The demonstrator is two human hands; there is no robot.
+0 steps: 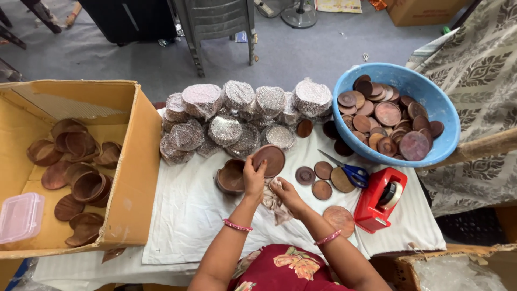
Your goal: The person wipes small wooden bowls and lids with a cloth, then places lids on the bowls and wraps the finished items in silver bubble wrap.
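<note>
My left hand [254, 179] holds a round brown wooden plate [271, 159] tilted up on its edge over the white cloth [188, 215]. My right hand [285, 194] grips a crumpled beige rag [276, 206] just below the plate. A stack of brown wooden bowls [230, 177] sits right beside my left hand. Small wooden discs [322, 179] lie to the right of my hands, and a larger flat disc [339, 218] lies by my right forearm.
Several wrapped bundles [237, 118] are piled at the back. A blue basin [449, 126] holds many wooden discs. Blue-handled scissors [350, 171] and a red tape dispenser [379, 199] lie at the right. A cardboard box [132, 178] at the left holds wooden bowls and a plastic container [20, 216].
</note>
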